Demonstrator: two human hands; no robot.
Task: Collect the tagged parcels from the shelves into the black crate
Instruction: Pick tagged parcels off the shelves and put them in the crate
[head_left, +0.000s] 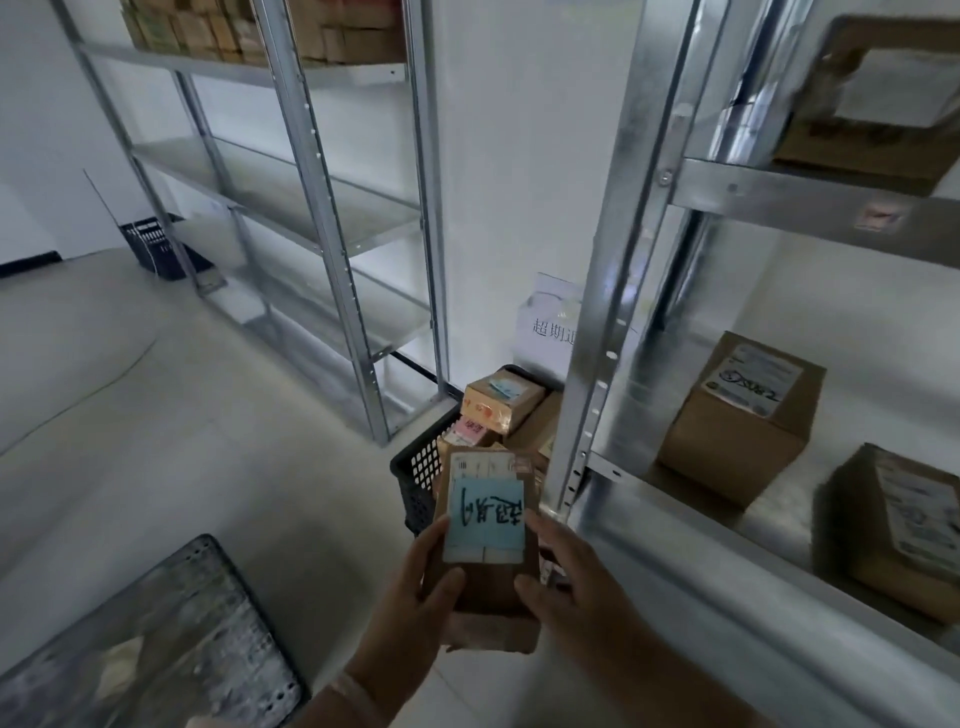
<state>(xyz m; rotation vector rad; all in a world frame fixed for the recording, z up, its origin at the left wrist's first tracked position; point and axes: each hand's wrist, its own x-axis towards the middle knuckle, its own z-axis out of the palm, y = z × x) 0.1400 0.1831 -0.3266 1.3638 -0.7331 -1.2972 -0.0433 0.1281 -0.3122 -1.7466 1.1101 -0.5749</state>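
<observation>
Head view: 2 hands hold 1 small brown parcel (488, 587) close in front of the camera. The left hand (415, 587) grips its left edge and the right hand (566, 577) grips its right edge, with both thumbs pressed on the front face. A pale blue tag (487, 512) over the parcel's white label carries black handwriting, too scrawled to read. Just beyond the parcel the black crate (418, 470) stands on the floor, holding several brown parcels (501, 397) with pink and blue tags. Behind the crate a white sign (550, 327) shows printed Chinese characters beginning 超期. On the metal shelf unit (597, 322) at right sits a brown box (737, 415) whose label bears blurred handwriting.
</observation>
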